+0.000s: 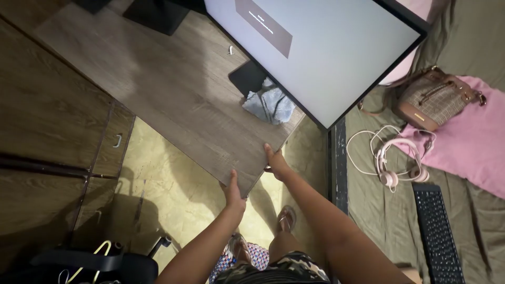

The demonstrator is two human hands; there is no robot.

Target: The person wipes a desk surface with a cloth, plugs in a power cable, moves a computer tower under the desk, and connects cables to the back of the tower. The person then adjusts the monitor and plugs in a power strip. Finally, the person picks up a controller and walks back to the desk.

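Note:
My left hand [233, 190] grips the near edge of a wooden desk top [173, 94], thumb on top. My right hand [274, 162] holds the same edge a little further right, near the corner. A large monitor [321, 52] with a lit pale screen stands on the desk, and a crumpled grey cloth [271, 105] lies beside its dark base [247, 78]. My legs and sandalled feet [286, 218] show below the desk edge on a yellowish floor.
Wooden drawers with metal handles [117, 141] stand at left. A dark chair [94, 263] sits at the bottom left. To the right, a bed with an olive sheet [379, 210] holds pink headphones [400, 163], a black keyboard [436, 236], a brown handbag [434, 100] and a pink cloth [473, 142].

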